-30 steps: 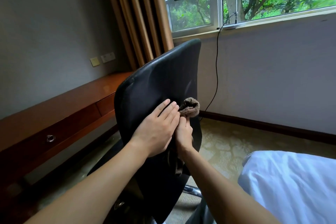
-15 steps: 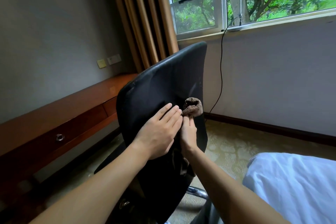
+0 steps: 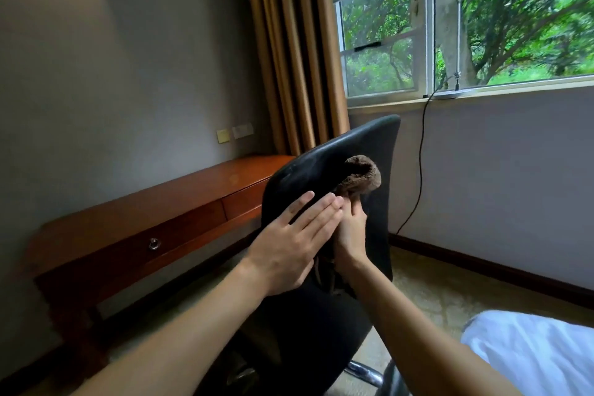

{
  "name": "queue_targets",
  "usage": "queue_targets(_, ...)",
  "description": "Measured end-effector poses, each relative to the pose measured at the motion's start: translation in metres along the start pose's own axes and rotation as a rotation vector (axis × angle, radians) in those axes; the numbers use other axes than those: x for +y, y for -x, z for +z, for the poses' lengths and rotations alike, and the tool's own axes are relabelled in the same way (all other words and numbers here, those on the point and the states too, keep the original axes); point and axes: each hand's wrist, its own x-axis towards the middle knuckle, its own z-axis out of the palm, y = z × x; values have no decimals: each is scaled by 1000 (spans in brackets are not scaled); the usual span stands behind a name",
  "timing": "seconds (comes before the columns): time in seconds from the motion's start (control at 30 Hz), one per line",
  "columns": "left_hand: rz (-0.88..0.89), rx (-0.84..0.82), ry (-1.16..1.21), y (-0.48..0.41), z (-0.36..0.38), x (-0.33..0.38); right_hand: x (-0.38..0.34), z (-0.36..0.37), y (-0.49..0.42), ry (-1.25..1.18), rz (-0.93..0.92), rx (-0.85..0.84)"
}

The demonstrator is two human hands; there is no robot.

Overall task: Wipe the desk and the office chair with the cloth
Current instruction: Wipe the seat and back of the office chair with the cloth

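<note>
Brown cloth (image 3: 361,177) high on the black chair (image 3: 321,177) back.
Right hand (image 3: 352,235) grips the bunched cloth against it — left hand (image 3: 291,249) lies flat, fingers straight, likely to keep the chair from turning.

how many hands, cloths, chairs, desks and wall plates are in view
hands: 2, left hand, right hand
cloth: 1
chair: 1
desk: 1
wall plates: 2, yellow plate, white plate
total: 7
</note>
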Motion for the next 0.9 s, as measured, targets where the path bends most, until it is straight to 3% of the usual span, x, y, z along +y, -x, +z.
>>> queue_targets(0.37,-190,90,79,38,-36,-26,-54,21,41,50,-309,-56)
queue_targets(0.57,-459,84,217,59,-38,-45,-75,32,60,323,-582,-91)
queue_targets(0.9,-536,38,286,51,-35,-47,-83,41,65,572,-643,-46)
